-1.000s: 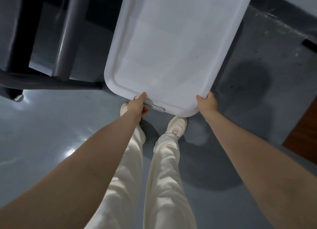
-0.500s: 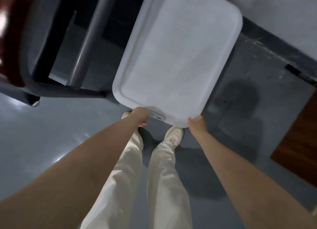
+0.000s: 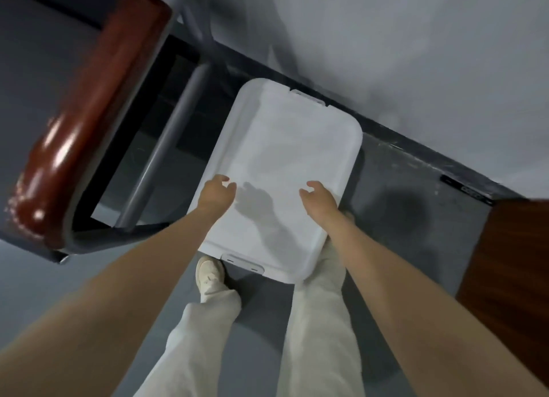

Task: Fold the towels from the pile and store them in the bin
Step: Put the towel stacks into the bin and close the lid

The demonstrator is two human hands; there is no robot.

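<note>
A white plastic bin with its lid on (image 3: 285, 147) stands on the grey floor against the wall, with a latch at each short end. My left hand (image 3: 215, 193) hovers above the lid's left edge, fingers loosely curled and holding nothing. Over the lid's right side my right hand (image 3: 319, 199) hangs the same way, empty. Both hands cast shadows on the lid. No towels are in view; the bin's inside is hidden by the lid.
A table with a red-brown rounded edge (image 3: 89, 123) and grey metal legs (image 3: 166, 147) stands to the left. A brown wooden panel (image 3: 511, 263) is at the right. My legs in cream trousers and a white shoe (image 3: 209, 277) are just before the bin.
Both hands have let go of the bin's near edge and now hover over the lid. The view has pulled back and up, so the whole bin and the table edge show.
</note>
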